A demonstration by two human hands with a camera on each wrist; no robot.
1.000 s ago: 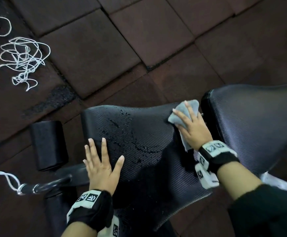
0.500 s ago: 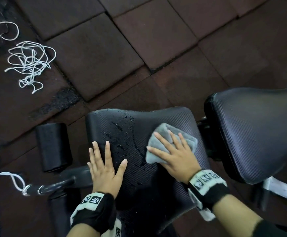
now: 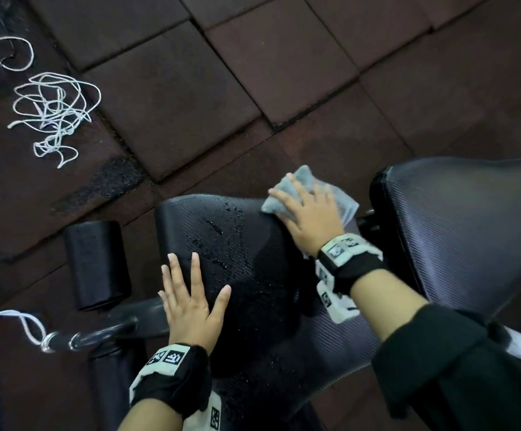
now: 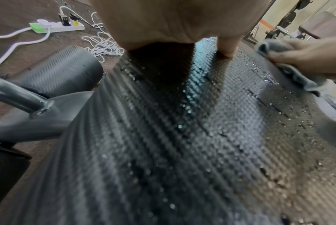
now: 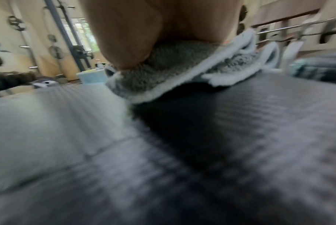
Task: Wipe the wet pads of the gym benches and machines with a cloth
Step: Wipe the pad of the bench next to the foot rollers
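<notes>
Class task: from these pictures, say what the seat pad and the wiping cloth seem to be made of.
Seat pad: likely vinyl or similar synthetic cover; black woven-look embossing with water beading on it. Cloth: apparently grey microfibre or terry; fuzzy looped pile with a paler edge.

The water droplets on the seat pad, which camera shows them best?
The left wrist view: it looks low across the seat pad, so the water droplets catch light as distinct beads. The head view shows them as a dark glistening patch between the left hand and the cloth. The right wrist view is too blurred.

Black wrist straps (image 3: pixel 172 381) with pale coded marker tags on both wrists; black sleeve (image 3: pixel 458 368) on the right arm.
</notes>
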